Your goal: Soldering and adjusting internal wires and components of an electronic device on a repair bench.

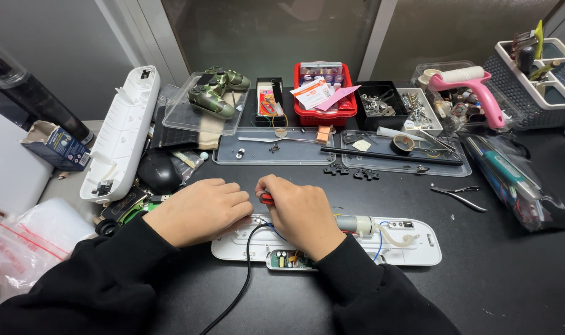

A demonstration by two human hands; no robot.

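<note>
The black matte worktable [518, 279] carries everything here. Lying across its near middle is the long white plastic appliance base [419, 245], opened face up, and its matching long white plastic cover [122, 133] rests well apart at the far left, so the opening-up looks done. Judging from the exposed insides, work on the internals is under way: a small grey cylindrical motor [356, 224] with blue and white wires sits in the base, and a small green circuit board [287, 259] shows at its near edge, with a black cable [242, 285] trailing toward the viewer. Nothing looks closed up again yet.

Behind, 2 clear plastic trays [282, 152] hold loose parts, a red plastic basket [325, 111] holds packets, and a camouflage-green game controller [215, 90] lies on a clear lid.

The left hand [202, 208] lies over the left end of the base, fingers curled together and pressing down. The right hand [301, 214] is closed in a fist around a small red-handled tool [267, 198], only its red end showing between the 2 hands; I cannot tell where its tip touches.
</note>
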